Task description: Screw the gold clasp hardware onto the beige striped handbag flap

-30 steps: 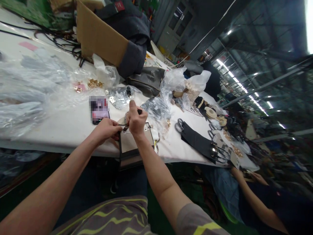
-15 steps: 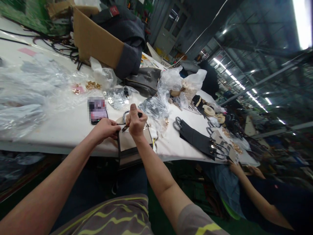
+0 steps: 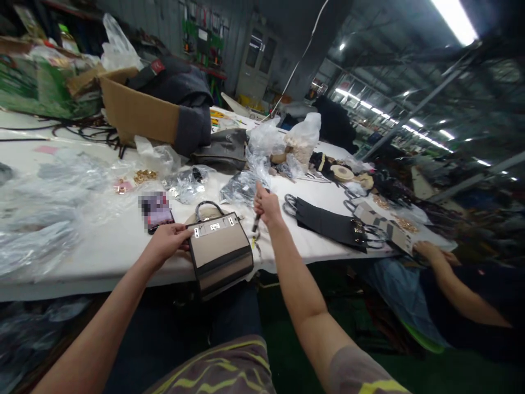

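Observation:
A beige handbag (image 3: 219, 246) with black trim and a dark top handle (image 3: 209, 203) lies at the table's front edge. White metal-looking plates (image 3: 214, 226) sit along its upper part. My left hand (image 3: 170, 241) pinches the bag's upper left edge between thumb and fingers. To the right of the bag, raised off it, my right hand (image 3: 267, 205) is closed around a dark, stick-like hand tool (image 3: 256, 223); its exact kind does not show. A phone (image 3: 158, 213) with a blurred screen lies beyond my left hand.
Black bag pieces (image 3: 328, 221) with handles lie to the right, near a co-worker's hands (image 3: 430, 251). Plastic-wrapped parts (image 3: 241, 187), gold fittings (image 3: 145, 176) and a cardboard box (image 3: 139, 112) of dark cloth stand behind. Clear plastic sheeting (image 3: 61, 186) covers the left side.
My right hand has lifted the tool away from the bag's upper left and moved right. The bag's front is now uncovered. My left hand stays at the bag's edge. The view has shifted.

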A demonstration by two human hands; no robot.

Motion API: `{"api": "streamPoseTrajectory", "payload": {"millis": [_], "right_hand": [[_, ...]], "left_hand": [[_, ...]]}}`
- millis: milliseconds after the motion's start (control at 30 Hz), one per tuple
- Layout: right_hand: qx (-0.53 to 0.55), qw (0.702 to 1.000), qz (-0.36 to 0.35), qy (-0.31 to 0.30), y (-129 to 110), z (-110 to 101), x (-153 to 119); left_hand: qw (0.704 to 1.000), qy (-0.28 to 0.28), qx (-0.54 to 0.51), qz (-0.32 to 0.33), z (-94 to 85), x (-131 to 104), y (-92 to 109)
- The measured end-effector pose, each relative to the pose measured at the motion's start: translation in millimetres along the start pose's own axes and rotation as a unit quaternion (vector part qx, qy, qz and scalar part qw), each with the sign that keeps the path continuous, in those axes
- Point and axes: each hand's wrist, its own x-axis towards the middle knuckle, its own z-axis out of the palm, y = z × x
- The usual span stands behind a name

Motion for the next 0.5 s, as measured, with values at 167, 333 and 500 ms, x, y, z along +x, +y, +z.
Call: {"api": "streamPoseTrajectory", "payload": {"millis": [167,333,500], "right_hand": [[-0.345,0.931,0.024,0.117,15,-112,24],[-0.386,0.913,-0.048,0.125,40,-129,18],[-0.365,0.901,-0.198,0.126,63,-94,-40]], "left_hand": [[1.000,0.004,0.023,0.000,2.0,-2,3],[0.999,0.026,0.030,-0.016,3.9,-1,6],[0.999,0.041,0.019,-0.025,2.5,-4,6]]}}
